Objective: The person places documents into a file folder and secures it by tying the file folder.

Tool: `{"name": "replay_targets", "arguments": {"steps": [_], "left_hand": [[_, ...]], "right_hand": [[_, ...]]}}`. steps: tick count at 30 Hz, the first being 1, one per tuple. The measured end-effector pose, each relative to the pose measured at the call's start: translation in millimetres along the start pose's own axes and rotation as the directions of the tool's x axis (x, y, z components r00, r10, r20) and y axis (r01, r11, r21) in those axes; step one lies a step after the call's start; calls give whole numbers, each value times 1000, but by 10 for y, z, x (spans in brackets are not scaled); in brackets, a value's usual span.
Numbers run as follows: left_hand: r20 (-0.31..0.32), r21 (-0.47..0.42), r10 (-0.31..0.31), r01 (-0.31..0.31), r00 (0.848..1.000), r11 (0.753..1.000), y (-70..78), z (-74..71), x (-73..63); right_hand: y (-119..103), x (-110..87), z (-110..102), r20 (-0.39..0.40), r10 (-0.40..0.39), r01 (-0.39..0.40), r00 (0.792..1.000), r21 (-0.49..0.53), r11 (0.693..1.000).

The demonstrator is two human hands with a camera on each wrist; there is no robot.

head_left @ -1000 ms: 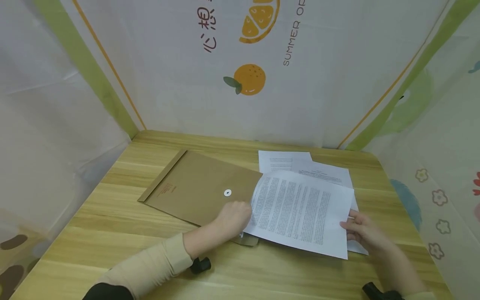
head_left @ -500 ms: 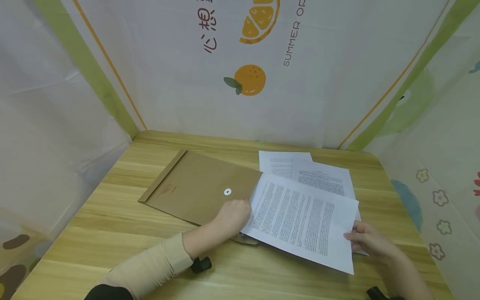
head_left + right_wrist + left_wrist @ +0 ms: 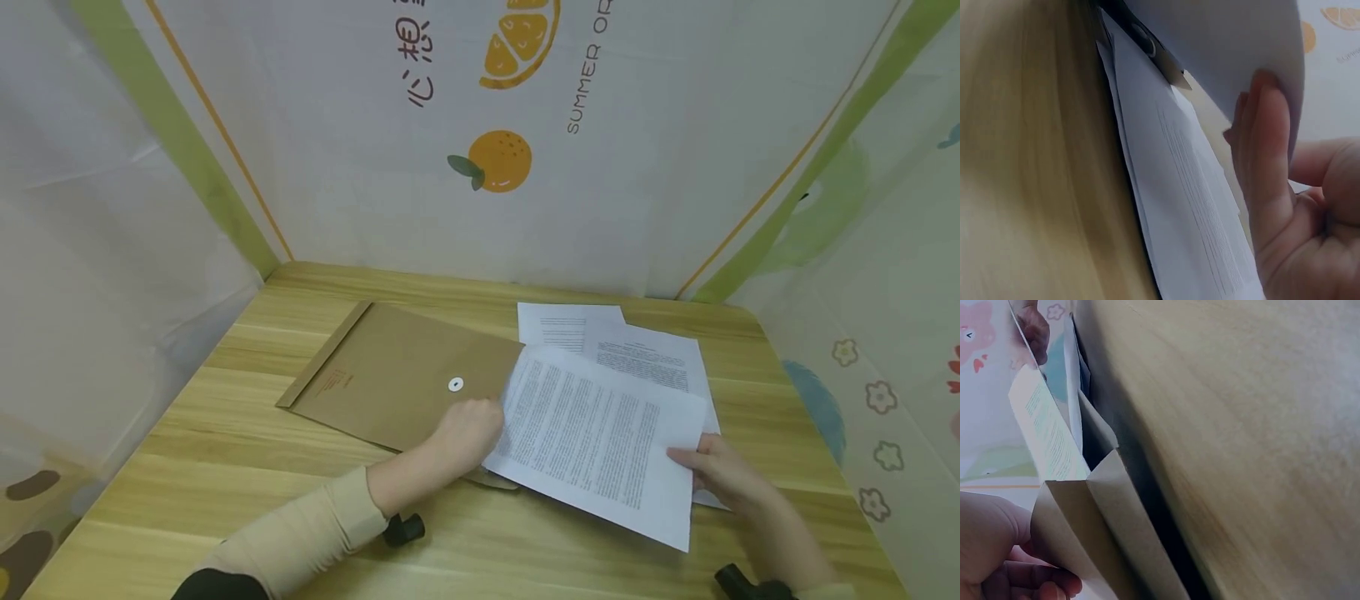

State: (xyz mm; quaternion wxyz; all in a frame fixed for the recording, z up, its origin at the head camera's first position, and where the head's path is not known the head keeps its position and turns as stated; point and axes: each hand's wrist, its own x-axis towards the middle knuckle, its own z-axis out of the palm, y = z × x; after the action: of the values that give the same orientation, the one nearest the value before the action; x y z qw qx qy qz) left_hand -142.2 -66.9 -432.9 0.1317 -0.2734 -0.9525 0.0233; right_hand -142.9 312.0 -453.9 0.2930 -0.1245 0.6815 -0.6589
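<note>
A brown paper document envelope (image 3: 405, 358) with a white button lies on the table, its mouth facing right. My left hand (image 3: 471, 432) pinches the top layer at the mouth, and in the left wrist view the envelope (image 3: 1104, 519) gapes open. A printed sheet (image 3: 592, 442) slants above the table, its left end inside the mouth. My right hand (image 3: 720, 471) holds its right edge, thumb on the printed face and fingers (image 3: 1270, 125) behind, as the right wrist view shows. Under the sheet's far side lie more printed papers (image 3: 652, 354).
The wood-grain table (image 3: 217, 442) is bordered by a printed white cloth (image 3: 360, 192) at the back and sides. Black wrist mounts (image 3: 403, 530) sit under both forearms. The envelope's flap (image 3: 491, 479) shows below the held sheet.
The held sheet's right end has come toward the table's front, then shifted left toward the envelope with my right hand. My left hand has stayed at the envelope's mouth.
</note>
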Motion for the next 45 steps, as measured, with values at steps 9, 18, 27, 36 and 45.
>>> {"name": "replay_targets", "arguments": {"steps": [9,18,27,36,45], "left_hand": [[-10,2,10,-10,1000,1000,-2,-5,-3],[-11,-8,21,-22,1000,1000,16,5,5],[9,-6,36,-36,999,999,35,-9,2],[14,30,27,-28,1000,999,39,-25,-3],[-49,61,81,-78,996,995,23,14,-31]], "right_hand": [[47,-37,-197,102,30,-33,994,35,999],[32,206,-105,14,45,-45,999,41,998],[42,558,208,-79,58,-61,995,-33,998],[16,917,584,-190,50,-61,980,-53,997],[-71,1212,898,-228,61,-70,972,-30,997]]}}
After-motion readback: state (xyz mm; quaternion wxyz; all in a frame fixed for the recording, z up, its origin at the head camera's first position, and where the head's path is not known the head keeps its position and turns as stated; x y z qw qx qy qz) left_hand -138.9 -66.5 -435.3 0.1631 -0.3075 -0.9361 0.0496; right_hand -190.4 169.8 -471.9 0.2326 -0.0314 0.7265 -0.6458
